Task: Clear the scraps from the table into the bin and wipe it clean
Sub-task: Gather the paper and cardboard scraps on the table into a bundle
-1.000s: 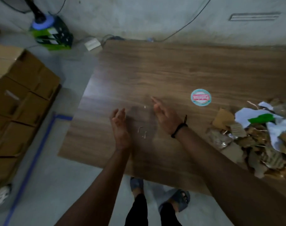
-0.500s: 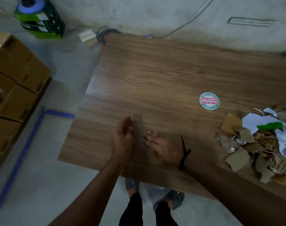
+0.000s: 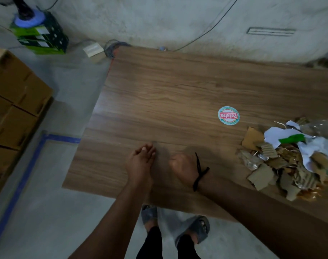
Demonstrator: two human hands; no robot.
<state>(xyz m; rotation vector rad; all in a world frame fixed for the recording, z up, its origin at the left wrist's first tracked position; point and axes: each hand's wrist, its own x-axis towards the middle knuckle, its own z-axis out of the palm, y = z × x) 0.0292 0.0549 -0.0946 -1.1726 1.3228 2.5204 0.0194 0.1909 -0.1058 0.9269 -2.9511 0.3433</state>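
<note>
My left hand (image 3: pixel 140 161) stands on its edge on the wooden table (image 3: pixel 178 86) near the front edge, fingers straight and pressed together, nothing seen in it. My right hand (image 3: pixel 181 167), with a black cord on the wrist, rests just to its right, knuckles up and fingers curled under; whatever lies beneath is hidden. A narrow strip of table separates the two hands. A pile of scraps (image 3: pixel 290 161), made of torn cardboard, white paper, a green piece and clear plastic, lies at the table's right side, well away from both hands.
A round teal and red sticker (image 3: pixel 228 115) lies flat on the table left of the pile. Cardboard boxes (image 3: pixel 13 101) are stacked on the floor at the left, behind blue tape (image 3: pixel 28 165). A green crate (image 3: pixel 39 38) and cables sit by the wall.
The right hand has swept left and toward me over the small loose scraps and curled its fingers. The left hand stayed on edge. The small scraps are no longer visible.
</note>
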